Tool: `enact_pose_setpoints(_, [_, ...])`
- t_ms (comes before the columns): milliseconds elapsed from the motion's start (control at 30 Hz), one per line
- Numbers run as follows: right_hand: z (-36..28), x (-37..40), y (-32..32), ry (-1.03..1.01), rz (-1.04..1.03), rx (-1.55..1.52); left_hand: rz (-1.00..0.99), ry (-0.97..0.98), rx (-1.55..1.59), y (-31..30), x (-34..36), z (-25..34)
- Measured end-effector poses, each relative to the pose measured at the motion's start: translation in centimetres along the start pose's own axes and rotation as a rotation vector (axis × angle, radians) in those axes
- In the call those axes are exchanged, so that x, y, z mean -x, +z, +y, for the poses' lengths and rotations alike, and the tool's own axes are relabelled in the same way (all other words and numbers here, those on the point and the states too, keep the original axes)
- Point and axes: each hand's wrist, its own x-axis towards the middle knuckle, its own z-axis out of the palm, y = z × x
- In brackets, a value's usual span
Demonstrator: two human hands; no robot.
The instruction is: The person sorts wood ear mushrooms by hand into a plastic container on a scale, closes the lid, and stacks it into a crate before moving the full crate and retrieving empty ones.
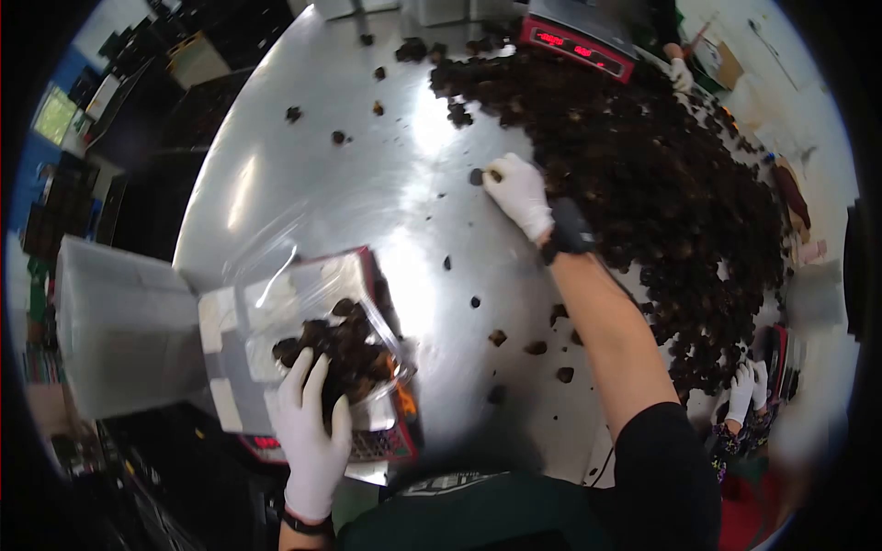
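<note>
My left hand point(310, 427), in a white glove, lies over dark brown lumpy pieces point(354, 344) in a clear plastic clamshell box point(377, 413). Its fingers are stretched out and touch the pieces. The box sits with its lid raised on a scale point(225, 395) with a red edge. Over the metal table, my right hand point(519, 191), also gloved, is closed, with a small brownish piece point(496, 174) showing at its fingers. Another dark piece point(476, 176) is right beside the fingertips.
A large heap of dark pieces point(634, 174) covers the table's right side. Stray bits lie across the metal table point(303, 184). Stacked clear boxes point(119, 321) stand at left. A second scale point(579, 46) is at the back. Other people's gloved hands point(742, 390) work along the right edge.
</note>
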Motion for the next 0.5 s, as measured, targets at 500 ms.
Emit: enact_pose_setpoints(500, [-28.9,8.4,-6.6,-0.632,-0.286,-0.619,0.259,-0.048,0.405,-0.4,1.4,-2.3])
